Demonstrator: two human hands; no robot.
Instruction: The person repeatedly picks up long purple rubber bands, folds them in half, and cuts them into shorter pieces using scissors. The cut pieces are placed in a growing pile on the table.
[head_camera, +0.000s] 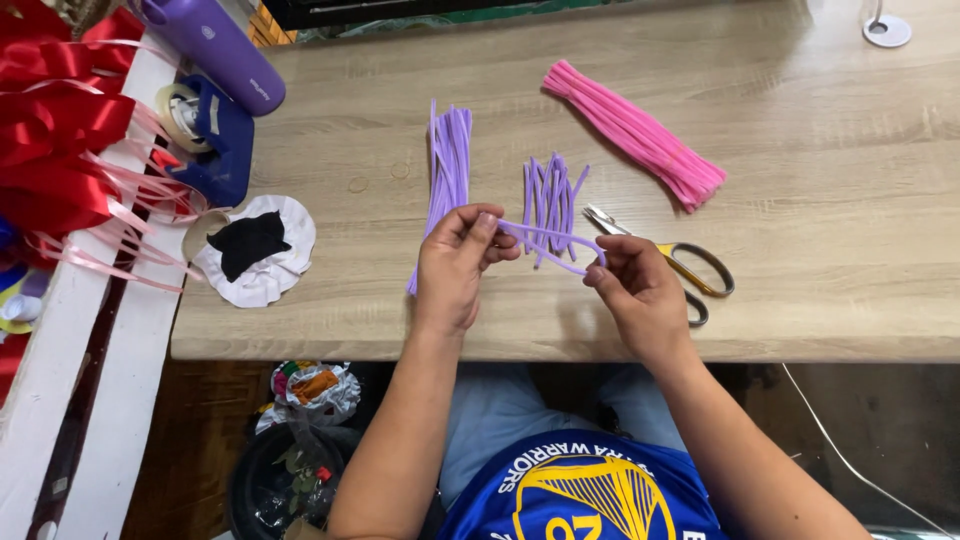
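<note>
Over on the far left there's a pile of red ribbon (55, 130) with thin pink strands spilling onto a white shelf (120, 350). Next to it sits a blue tape dispenser (210, 135) and a purple bottle (220, 45) lying at an angle, then a white round cloth (275, 270) with a black scrap on it, right at the edge of the light wood surface (800, 280).

Moving right, a bundle of long purple pipe cleaners (447, 160) lies just past the left hand (452, 270), which is pinching one end of a single purple pipe cleaner (545, 235) between thumb and fingers. The right hand (635, 290) pinches the other end, so the piece bends in a loop between them, held just above the surface. Behind it is a little heap of short purple pieces (550, 200). Scissors (675, 262) with yellow and black handles lie just beside the right hand, and a bundle of pink pipe cleaners (635, 130) sits farther back. A white round base (887, 30) shows in the far right corner.

Under the surface there's a dark bin (275, 480) on the left.
</note>
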